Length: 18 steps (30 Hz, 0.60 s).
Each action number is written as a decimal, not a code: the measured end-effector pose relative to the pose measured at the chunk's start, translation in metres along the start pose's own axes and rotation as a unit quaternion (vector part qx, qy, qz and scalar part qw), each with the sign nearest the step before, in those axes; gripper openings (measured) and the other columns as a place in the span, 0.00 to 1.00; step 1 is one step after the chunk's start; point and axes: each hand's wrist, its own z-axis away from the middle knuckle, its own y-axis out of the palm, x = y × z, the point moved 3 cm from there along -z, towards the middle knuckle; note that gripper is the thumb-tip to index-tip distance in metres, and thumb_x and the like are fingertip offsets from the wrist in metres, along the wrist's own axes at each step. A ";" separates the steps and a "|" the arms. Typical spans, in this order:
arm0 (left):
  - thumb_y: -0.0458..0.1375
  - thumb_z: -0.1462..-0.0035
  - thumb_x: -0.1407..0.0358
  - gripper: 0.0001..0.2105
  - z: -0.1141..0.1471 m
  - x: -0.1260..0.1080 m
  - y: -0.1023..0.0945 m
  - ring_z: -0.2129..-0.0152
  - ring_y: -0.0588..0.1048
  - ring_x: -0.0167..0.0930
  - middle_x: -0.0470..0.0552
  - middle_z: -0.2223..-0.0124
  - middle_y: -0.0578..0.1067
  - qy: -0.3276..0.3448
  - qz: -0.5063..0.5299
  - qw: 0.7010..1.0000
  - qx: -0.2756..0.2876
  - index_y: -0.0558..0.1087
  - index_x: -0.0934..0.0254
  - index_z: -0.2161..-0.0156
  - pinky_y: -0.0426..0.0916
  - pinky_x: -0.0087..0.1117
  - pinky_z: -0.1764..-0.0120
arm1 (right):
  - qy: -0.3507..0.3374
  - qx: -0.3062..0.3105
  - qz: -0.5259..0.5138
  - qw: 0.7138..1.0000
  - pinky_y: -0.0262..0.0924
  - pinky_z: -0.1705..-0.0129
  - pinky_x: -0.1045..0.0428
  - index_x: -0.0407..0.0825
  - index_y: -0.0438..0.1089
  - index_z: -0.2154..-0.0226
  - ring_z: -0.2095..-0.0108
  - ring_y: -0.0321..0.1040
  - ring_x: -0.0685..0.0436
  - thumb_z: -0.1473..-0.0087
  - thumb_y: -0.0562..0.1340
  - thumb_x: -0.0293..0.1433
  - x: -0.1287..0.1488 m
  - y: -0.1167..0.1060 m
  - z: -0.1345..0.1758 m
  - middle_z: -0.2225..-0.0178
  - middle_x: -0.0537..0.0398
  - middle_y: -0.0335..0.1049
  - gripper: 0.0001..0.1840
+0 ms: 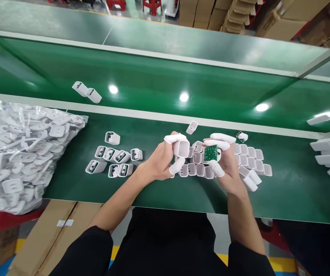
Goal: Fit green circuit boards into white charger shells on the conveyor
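In the head view, holds a white case (182,148) above a green desk (291,191) in the left grip (162,159), clamped between thumb and fingers with the case's hollow end turned toward the camera. Pinches a green circuit board (210,152) in the right grip (230,165), clamped with fingers above and thumb below, just to the right of the case and apart from it. Wears white finger covers (222,137) on both hands and dark sleeves (90,253) above bare forearms.

Has hollow cases (192,169) in rows on the desk between the two hands, partly hidden by them, with further rows (251,152) just past the right one. Includes a lone case (192,127) beyond the held pieces, near a white rail (130,114), and a loose board (242,137) beside the right hand. Takes in eight filled cases (101,165) to the left, with parts showing inside; farther left, a clear plastic bag (83,120) bulging with white caps (57,131); at the right edge, a stack of cases (328,149). Shows two more filled cases (94,96) side by side beyond the rail, and cartons (193,13) near red stools (152,5) in the background.
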 end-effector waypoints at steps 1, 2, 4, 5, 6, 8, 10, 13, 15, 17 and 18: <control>0.58 0.27 0.65 0.27 -0.001 -0.005 -0.002 0.58 0.74 0.37 0.58 0.45 0.72 0.000 -0.009 1.000 0.012 0.58 0.58 0.28 0.75 0.40 0.60 | -0.023 -0.025 0.008 0.999 0.77 0.36 0.30 0.62 0.76 0.34 0.39 0.75 0.31 0.28 0.72 0.44 0.002 0.000 0.001 0.40 0.46 0.75 0.23; 0.59 0.28 0.68 0.29 -0.002 -0.009 -0.004 0.57 0.74 0.36 0.59 0.43 0.72 -0.002 -0.017 1.000 0.020 0.58 0.57 0.27 0.75 0.38 0.60 | -0.047 -0.045 0.003 0.998 0.79 0.39 0.31 0.63 0.78 0.34 0.40 0.76 0.31 0.30 0.74 0.43 0.004 0.000 0.001 0.41 0.46 0.76 0.25; 0.60 0.30 0.72 0.32 -0.003 -0.013 -0.007 0.54 0.75 0.37 0.61 0.39 0.72 -0.009 -0.019 0.999 0.029 0.60 0.55 0.25 0.77 0.38 0.60 | -0.095 -0.076 -0.033 0.992 0.82 0.47 0.34 0.63 0.79 0.33 0.44 0.79 0.31 0.34 0.78 0.41 0.008 0.001 0.002 0.45 0.47 0.80 0.29; 0.61 0.31 0.73 0.34 -0.003 -0.014 -0.008 0.52 0.76 0.38 0.61 0.38 0.72 -0.012 -0.017 0.999 0.032 0.61 0.53 0.24 0.78 0.38 0.59 | -0.115 -0.087 -0.049 0.988 0.83 0.50 0.35 0.63 0.80 0.33 0.47 0.80 0.32 0.36 0.80 0.39 0.010 0.002 0.003 0.47 0.48 0.82 0.31; 0.61 0.32 0.73 0.35 -0.004 -0.014 -0.008 0.50 0.77 0.39 0.61 0.37 0.72 -0.011 -0.015 0.999 0.034 0.62 0.52 0.24 0.80 0.40 0.57 | -0.134 -0.096 -0.059 0.985 0.83 0.52 0.35 0.63 0.80 0.33 0.49 0.82 0.32 0.38 0.81 0.38 0.012 0.004 0.005 0.47 0.48 0.84 0.32; 0.63 0.32 0.71 0.35 -0.004 -0.013 -0.007 0.47 0.77 0.41 0.61 0.38 0.72 -0.001 -0.015 0.999 0.040 0.64 0.53 0.24 0.82 0.44 0.53 | -0.165 -0.108 -0.058 0.979 0.85 0.54 0.34 0.64 0.80 0.34 0.51 0.84 0.32 0.42 0.84 0.36 0.015 0.006 0.007 0.47 0.49 0.86 0.36; 0.65 0.32 0.68 0.35 -0.004 -0.011 -0.005 0.45 0.77 0.42 0.62 0.39 0.72 0.015 -0.021 0.999 0.046 0.65 0.55 0.23 0.83 0.46 0.50 | -0.183 -0.113 -0.037 0.976 0.87 0.56 0.33 0.65 0.80 0.34 0.53 0.86 0.32 0.46 0.86 0.34 0.017 0.009 0.009 0.45 0.50 0.87 0.39; 0.70 0.31 0.63 0.35 -0.005 -0.009 -0.002 0.46 0.78 0.41 0.61 0.39 0.73 0.031 -0.026 0.998 0.049 0.67 0.55 0.23 0.83 0.44 0.51 | -0.194 -0.120 -0.007 0.974 0.88 0.58 0.35 0.65 0.80 0.33 0.54 0.88 0.32 0.46 0.86 0.31 0.017 0.010 0.011 0.44 0.50 0.88 0.41; 0.70 0.31 0.62 0.36 -0.005 -0.008 0.000 0.46 0.78 0.40 0.60 0.39 0.73 0.036 -0.027 0.998 0.049 0.66 0.52 0.22 0.83 0.43 0.51 | -0.202 -0.121 0.002 0.972 0.87 0.59 0.37 0.63 0.80 0.33 0.55 0.89 0.33 0.46 0.85 0.28 0.017 0.010 0.011 0.45 0.49 0.89 0.41; 0.70 0.30 0.63 0.37 -0.004 -0.007 0.001 0.47 0.78 0.40 0.59 0.38 0.74 0.034 -0.022 0.998 0.049 0.65 0.50 0.21 0.83 0.44 0.51 | -0.202 -0.118 -0.002 0.972 0.87 0.60 0.40 0.61 0.80 0.34 0.55 0.89 0.34 0.46 0.85 0.26 0.017 0.010 0.011 0.46 0.49 0.89 0.40; 0.70 0.30 0.62 0.37 -0.004 -0.007 0.002 0.47 0.78 0.40 0.59 0.38 0.74 0.033 -0.018 0.998 0.049 0.65 0.50 0.21 0.83 0.44 0.51 | -0.198 -0.115 -0.006 0.973 0.86 0.60 0.40 0.60 0.81 0.35 0.56 0.89 0.35 0.46 0.84 0.25 0.016 0.010 0.011 0.46 0.48 0.89 0.39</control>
